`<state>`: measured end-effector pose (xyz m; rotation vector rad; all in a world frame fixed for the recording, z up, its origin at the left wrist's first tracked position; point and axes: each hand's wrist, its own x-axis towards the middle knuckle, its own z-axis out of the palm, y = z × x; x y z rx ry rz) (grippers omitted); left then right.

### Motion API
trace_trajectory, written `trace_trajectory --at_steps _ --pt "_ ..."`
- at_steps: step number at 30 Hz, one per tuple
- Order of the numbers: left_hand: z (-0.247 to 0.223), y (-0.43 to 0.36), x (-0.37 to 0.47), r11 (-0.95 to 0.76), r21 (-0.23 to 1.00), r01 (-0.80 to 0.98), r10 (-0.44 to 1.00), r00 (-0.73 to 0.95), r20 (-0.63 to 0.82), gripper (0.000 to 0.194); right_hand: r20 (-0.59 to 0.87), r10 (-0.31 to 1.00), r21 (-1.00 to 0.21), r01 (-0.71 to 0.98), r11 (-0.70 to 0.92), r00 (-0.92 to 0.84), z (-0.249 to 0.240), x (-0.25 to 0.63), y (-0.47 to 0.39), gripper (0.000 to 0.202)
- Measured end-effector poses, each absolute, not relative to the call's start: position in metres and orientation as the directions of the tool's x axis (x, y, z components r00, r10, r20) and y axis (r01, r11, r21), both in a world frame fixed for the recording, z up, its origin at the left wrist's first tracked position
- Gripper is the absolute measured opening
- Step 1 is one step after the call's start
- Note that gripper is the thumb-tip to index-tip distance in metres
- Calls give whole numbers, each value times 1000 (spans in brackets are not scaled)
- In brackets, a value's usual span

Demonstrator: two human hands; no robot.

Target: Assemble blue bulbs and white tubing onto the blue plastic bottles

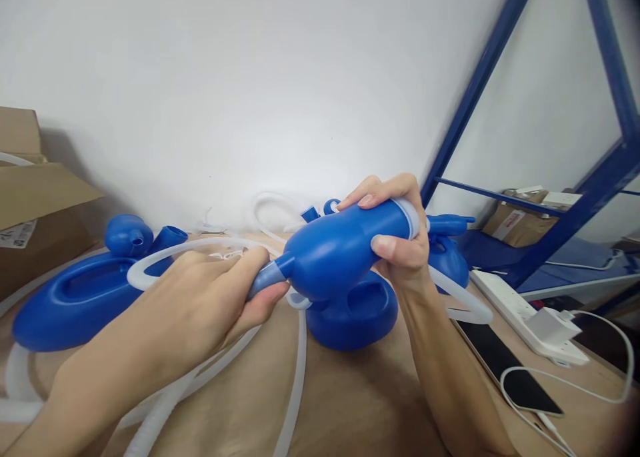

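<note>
Probably blue vessel [333,247] was light, stiff, slick; left hand [200,294] pinched hose end [266,278] at left nozzle [286,265], right hand [407,254] clasped wide right end [389,222], likely surest hold.

A table [360,404] with a tan, lightly creased surface runs up to the wall, and lengths of translucent white tubing [296,390] trail across its left and middle. On the left lies a blue plastic bottle [55,320] with a recessed handle, near an open cardboard box [50,244], while a second blue bottle [350,330] rests in the middle, partly hidden. Along the right side lie a dark-screened smartphone [510,364], a white charging cable [555,374] and a white power strip [500,304].
</note>
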<state>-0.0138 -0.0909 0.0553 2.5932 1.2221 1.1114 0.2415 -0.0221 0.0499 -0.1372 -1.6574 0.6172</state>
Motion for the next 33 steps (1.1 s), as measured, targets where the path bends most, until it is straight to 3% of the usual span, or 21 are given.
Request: trace_trajectory --at_steps 3,6,12,15,18,20,23,25,27,30,33 --pt "45 -85 -15 -641 45 766 642 503 579 49 838 507 -542 -196 817 -200 49 245 -21 33" --pt "36 -73 -14 -572 -136 809 625 537 566 58 787 570 -602 -91 794 -236 50 250 -19 33" --pt "23 -40 -7 -508 -215 834 681 542 492 47 719 629 -606 178 776 -294 54 254 -15 30" --pt "29 -40 -4 -492 -208 845 566 493 661 41 768 599 -594 95 799 -228 51 251 -7 32" --pt "38 -54 0 -487 -138 862 364 345 865 25 828 556 -553 60 831 -70 48 248 3 33" --pt "40 -63 3 -522 -50 851 335 259 906 17 849 526 -528 64 847 47 47 248 6 30" --pt "39 -65 4 -557 247 793 536 116 836 28 848 509 -520 45 853 148 47 250 7 26" --pt "37 -60 3 -547 525 652 722 50 690 43 847 512 -522 37 852 143 45 250 6 27" --pt "37 -54 2 -534 714 452 821 76 566 53 849 515 -522 26 853 119 43 248 5 30" --pt "38 -49 0 -514 805 297 856 128 500 49 856 511 -511 -22 859 83 39 242 7 32" --pt "36 -49 -1 -496 813 306 868 130 480 45 861 505 -503 -60 862 49 37 236 9 33"
